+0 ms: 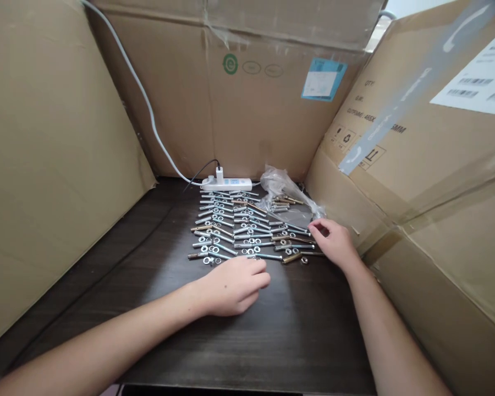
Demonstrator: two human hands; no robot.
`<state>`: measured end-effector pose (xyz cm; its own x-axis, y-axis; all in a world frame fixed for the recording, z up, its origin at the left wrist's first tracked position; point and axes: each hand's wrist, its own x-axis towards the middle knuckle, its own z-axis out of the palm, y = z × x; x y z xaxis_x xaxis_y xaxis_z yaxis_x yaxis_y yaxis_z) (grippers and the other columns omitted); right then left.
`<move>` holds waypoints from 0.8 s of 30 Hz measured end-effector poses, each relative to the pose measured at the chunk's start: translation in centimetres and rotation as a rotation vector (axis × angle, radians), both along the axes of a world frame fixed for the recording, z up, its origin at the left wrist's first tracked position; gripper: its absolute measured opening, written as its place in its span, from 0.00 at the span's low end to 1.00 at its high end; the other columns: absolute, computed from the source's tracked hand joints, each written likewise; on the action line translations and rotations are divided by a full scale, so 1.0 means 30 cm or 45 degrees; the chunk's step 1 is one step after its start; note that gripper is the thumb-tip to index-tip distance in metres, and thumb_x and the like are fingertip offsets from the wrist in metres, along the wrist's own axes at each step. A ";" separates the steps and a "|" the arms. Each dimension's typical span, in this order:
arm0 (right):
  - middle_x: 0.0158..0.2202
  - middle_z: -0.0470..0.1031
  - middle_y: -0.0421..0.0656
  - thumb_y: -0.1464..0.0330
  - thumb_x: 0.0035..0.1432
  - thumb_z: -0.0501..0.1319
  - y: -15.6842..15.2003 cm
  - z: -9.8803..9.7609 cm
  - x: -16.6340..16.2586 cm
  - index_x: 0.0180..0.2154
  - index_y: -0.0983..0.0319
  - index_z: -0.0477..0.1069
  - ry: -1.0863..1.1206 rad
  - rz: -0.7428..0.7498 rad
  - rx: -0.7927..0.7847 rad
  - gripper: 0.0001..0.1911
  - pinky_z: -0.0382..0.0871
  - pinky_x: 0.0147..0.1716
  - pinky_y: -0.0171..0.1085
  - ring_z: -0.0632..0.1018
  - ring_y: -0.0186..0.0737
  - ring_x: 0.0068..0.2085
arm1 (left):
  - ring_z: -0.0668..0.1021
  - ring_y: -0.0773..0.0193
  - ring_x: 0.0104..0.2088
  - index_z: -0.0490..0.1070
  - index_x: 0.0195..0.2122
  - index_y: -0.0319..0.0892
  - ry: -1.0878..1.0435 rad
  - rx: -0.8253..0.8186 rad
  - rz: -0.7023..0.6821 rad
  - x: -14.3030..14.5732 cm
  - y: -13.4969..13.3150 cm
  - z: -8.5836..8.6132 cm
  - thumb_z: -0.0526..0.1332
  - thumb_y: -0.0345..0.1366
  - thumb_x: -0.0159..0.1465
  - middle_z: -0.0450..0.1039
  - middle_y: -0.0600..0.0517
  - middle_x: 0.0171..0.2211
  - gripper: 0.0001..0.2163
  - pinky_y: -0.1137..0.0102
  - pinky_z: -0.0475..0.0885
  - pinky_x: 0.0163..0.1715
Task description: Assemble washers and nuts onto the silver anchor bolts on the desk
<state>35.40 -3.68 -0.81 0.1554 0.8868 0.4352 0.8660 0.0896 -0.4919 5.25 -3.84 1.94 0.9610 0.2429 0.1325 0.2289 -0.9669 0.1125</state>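
Observation:
Rows of metal bolts [268, 256], sleeves [198, 256], nuts [304, 260] and washers [207, 260] lie on the dark tabletop; most are silver, some brassy. At the right end of the rows, my right hand [333, 240] pinches with thumb and forefinger at the end of a silver bolt [297, 226] lying there. My left hand [236, 286] rests just in front of the nearest row, its fingers curled together and pointing right. Whatever is inside those curled fingers is hidden.
A clear plastic bag [282, 184] with more bolts [282, 204] lies behind the rows. Beside it is a white power strip [226, 183] with a plugged-in charger [219, 175] and cables. Cardboard walls [247, 121] enclose the back and both sides of the table [231, 352].

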 end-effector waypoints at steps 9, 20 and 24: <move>0.31 0.75 0.44 0.60 0.57 0.54 -0.012 -0.016 -0.034 0.32 0.61 0.73 -0.019 -0.057 0.022 0.13 0.65 0.33 0.37 0.73 0.41 0.31 | 0.70 0.68 0.31 0.63 0.35 0.43 -0.205 -0.294 0.202 -0.125 0.063 -0.017 0.50 0.26 0.60 0.66 0.55 0.35 0.06 0.73 0.63 0.31; 0.37 0.75 0.44 0.69 0.56 0.53 0.209 0.014 -0.072 0.41 0.63 0.72 -0.317 0.076 -0.219 0.13 0.67 0.38 0.38 0.74 0.41 0.36 | 0.70 0.69 0.30 0.64 0.33 0.43 -0.330 -0.352 0.171 -0.151 0.081 -0.038 0.51 0.27 0.60 0.67 0.56 0.33 0.05 0.73 0.61 0.29; 0.44 0.74 0.45 0.73 0.56 0.53 0.308 0.007 -0.097 0.42 0.62 0.73 -0.400 0.162 -0.267 0.14 0.64 0.47 0.39 0.74 0.41 0.44 | 0.71 0.68 0.31 0.64 0.34 0.43 -0.331 -0.339 0.183 -0.156 0.084 -0.034 0.52 0.27 0.60 0.68 0.56 0.33 0.05 0.73 0.62 0.29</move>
<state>32.50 5.56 -0.61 -0.0731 0.9651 0.2514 0.9656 0.1315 -0.2242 0.58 -1.32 0.90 0.8574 0.4310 0.2812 0.2906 -0.8565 0.4266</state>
